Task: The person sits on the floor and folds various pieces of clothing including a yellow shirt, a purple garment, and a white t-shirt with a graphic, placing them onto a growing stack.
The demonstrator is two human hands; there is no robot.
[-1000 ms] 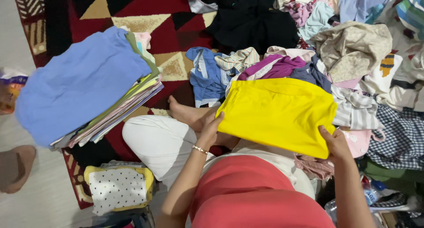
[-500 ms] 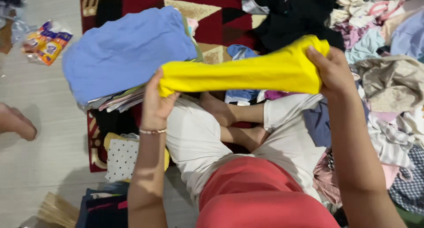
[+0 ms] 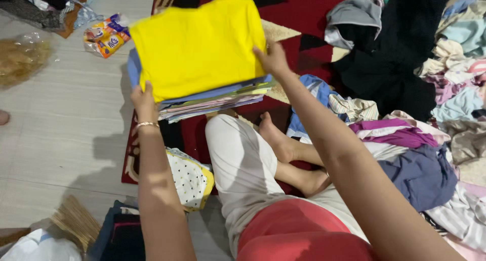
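Head camera is looking down at a folded yellow garment (image 3: 197,43) lying on top of a stack of folded clothes (image 3: 217,96). I am seeing the left hand (image 3: 143,101) gripping its near left corner, thumb on top. The right hand (image 3: 272,58) is pressing flat on its right edge, fingers spread.

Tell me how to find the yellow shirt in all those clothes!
Look at the red patterned rug, then at the neat stack of folded clothes on its left edge. The folded yellow shirt lies on top, with the left hand and right hand at its edges. It is the only bright yellow, flat piece; the clothes around lie crumpled.
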